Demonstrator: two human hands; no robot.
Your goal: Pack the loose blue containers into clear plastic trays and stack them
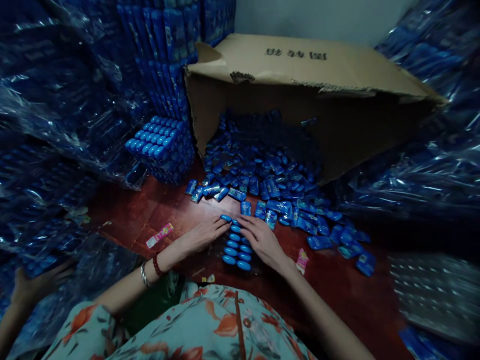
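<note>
Step, as judged: squaring double row of blue packs (pixel 236 248) on floor (pixel 127 210) | left hand (pixel 204 234), right hand (pixel 262 241) flat, fingers spread against its sides, gripping nothing | next calls for reaching loose pile (pixel 270 175) just beyond.

Hidden beneath the left hand (pixel 204 235) and right hand (pixel 262 241): the flanks of the small blue stack (pixel 236 248) pressed between them. Too small or dim to make out: labels on the loose blue packs (pixel 270 186), print on the box flap (pixel 296 54), and the shadowed depth of the cardboard box (pixel 348 135). Cut off by the frame edges: plastic-wrapped bundles (pixel 56 100) on both sides and, at lower left, the arm behind another person's hand (pixel 35 286), blurred as well.
</note>
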